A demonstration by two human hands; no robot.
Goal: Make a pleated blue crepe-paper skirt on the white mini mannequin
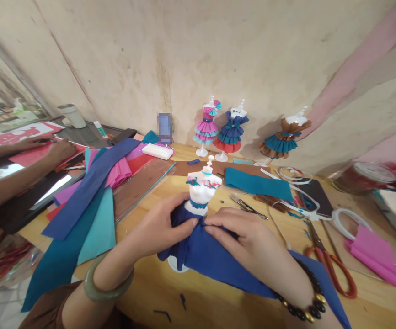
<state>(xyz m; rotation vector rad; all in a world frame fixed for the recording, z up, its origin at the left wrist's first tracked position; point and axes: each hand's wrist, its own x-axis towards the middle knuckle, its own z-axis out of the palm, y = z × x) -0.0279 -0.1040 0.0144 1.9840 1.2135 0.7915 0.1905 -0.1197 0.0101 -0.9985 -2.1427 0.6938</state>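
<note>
A small white dress-form mannequin point(203, 192) stands upright on the table before me, a teal band at its waist and red and teal scraps on its bust. Around its lower part lies a dark blue crepe paper strip point(225, 262), gathered on the left and trailing flat to the lower right. My left hand point(170, 224) wraps the mannequin's left side, thumb pressing the gathers at the front. With thumb and finger together, my right hand point(239, 233) pinches the strip's upper edge just below the waist. The mannequin's round base point(178, 263) shows partly beneath.
Orange-handled scissors point(331, 265) and thread snips point(248, 205) lie to the right. Crepe paper strips point(88, 187) pile up at left. Dressed mannequins point(231, 130) stand along the wall. Another person's hands point(59, 148) work over red paper at far left.
</note>
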